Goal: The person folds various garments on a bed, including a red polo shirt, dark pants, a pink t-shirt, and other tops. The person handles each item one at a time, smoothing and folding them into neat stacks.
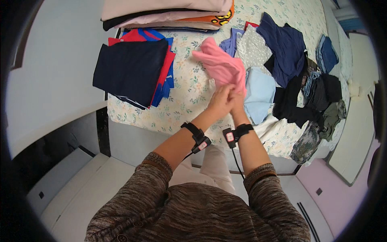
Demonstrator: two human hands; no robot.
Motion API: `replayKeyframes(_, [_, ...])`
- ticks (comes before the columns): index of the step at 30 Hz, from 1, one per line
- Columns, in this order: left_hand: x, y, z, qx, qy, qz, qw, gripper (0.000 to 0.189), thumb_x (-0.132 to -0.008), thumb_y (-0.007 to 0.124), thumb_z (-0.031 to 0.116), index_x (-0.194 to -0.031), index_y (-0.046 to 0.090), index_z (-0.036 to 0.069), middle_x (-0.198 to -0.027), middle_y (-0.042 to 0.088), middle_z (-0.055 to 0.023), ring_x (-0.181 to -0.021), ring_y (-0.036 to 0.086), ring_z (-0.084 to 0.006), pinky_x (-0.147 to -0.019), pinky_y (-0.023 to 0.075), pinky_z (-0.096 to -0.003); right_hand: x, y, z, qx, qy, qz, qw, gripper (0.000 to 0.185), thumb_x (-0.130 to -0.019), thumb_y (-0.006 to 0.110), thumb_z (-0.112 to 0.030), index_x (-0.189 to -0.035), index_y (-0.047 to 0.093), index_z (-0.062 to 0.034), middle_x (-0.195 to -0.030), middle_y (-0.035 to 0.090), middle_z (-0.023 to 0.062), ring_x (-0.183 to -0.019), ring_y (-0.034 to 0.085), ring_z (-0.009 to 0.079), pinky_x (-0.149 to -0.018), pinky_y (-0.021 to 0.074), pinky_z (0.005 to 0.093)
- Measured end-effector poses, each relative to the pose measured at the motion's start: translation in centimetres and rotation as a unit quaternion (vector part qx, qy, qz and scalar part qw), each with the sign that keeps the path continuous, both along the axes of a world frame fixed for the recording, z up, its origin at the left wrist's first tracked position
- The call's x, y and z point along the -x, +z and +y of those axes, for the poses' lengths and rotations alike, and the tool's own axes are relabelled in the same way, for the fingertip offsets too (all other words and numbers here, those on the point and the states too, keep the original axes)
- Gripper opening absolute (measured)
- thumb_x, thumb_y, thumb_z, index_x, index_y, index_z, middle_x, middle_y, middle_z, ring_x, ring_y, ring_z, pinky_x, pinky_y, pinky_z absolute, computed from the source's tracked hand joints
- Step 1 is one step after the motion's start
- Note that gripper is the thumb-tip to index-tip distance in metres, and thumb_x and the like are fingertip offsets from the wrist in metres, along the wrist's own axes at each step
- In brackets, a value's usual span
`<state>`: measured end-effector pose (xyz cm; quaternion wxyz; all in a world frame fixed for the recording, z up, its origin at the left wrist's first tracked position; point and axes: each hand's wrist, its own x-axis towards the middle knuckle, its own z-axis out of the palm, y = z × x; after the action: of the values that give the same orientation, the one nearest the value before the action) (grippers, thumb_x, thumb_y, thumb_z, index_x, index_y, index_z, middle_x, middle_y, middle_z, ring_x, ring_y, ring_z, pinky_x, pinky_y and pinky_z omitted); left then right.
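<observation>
Both of my hands meet at the near end of a crumpled pink garment (225,65) above the floral bedspread (193,115). My left hand (222,99) grips its near edge. Close against it, my right hand (237,98) also holds the pink fabric; its fingers are partly hidden. The garment's far end spreads away from me toward the back of the bed. A folded light-blue cloth (258,90) lies just right of my hands. Beyond that are a grey polka-dot garment (252,47) and a navy garment (281,45).
On the left lies a folded dark navy garment (130,71) over red and blue ones. Behind it rises a tall stack of folded clothes (166,15). To the right are black garments (290,103), camouflage clothing (307,142) and folded jeans (326,54). A black-strapped device sits on each wrist, with a cable.
</observation>
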<state>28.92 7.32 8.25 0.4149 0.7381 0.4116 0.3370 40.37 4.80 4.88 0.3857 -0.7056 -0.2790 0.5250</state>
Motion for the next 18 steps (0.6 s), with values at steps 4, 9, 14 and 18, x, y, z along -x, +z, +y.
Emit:
replayKeyframes(4, [1.9,1.5,-3.3,0.019,-0.037,0.015,0.999,0.040,-0.083,0.061,0.014,-0.120,0.050,0.005,-0.116,0.055,-0.0173,-0.095,0.061,-0.0332,-0.082,0.0493,-0.0387,-4.5,0.0,-0.8,-0.076,-0.256,0.347,0.899,0.035,-0.097,0.049,-0.026,-0.126,0.046,-0.0052,-0.114,0.061,0.0089,-0.096,0.062,0.0239,-0.081,0.0527,0.0404])
replayKeyframes(9, [8.2,-0.2,-7.9,0.383,-0.172,0.044,0.907,0.040,-0.087,0.062,0.015,-0.124,0.051,0.005,-0.116,0.060,-0.0139,-0.092,0.063,-0.0247,-0.081,0.0494,-0.0351,-12.2,1.9,-3.6,-0.089,-0.315,0.384,0.863,0.040,-0.097,0.050,-0.029,-0.128,0.047,-0.0040,-0.126,0.057,0.0126,-0.115,0.056,0.0278,-0.096,0.0477,0.0430])
replayKeyframes(14, [10.4,-1.4,-9.2,0.404,-0.153,0.100,0.897,0.042,-0.086,0.064,0.018,-0.124,0.052,0.004,-0.116,0.058,-0.0144,-0.091,0.063,-0.0242,-0.077,0.0506,-0.0343,-15.2,1.9,-5.6,-0.077,-0.395,0.388,0.829,0.041,-0.098,0.046,-0.032,-0.129,0.047,-0.0041,-0.131,0.054,0.0126,-0.119,0.053,0.0288,-0.100,0.0437,0.0455])
replayKeyframes(18, [6.6,-0.7,-7.0,0.298,-0.074,0.039,0.951,0.051,-0.084,0.066,0.022,-0.128,0.047,0.003,-0.119,0.053,-0.0169,-0.093,0.062,-0.0284,-0.078,0.0510,-0.0361,-14.0,2.7,-6.0,-0.091,-0.359,0.422,0.828,0.042,-0.098,0.045,-0.031,-0.130,0.046,-0.0045,-0.134,0.051,0.0125,-0.123,0.050,0.0286,-0.101,0.0419,0.0462])
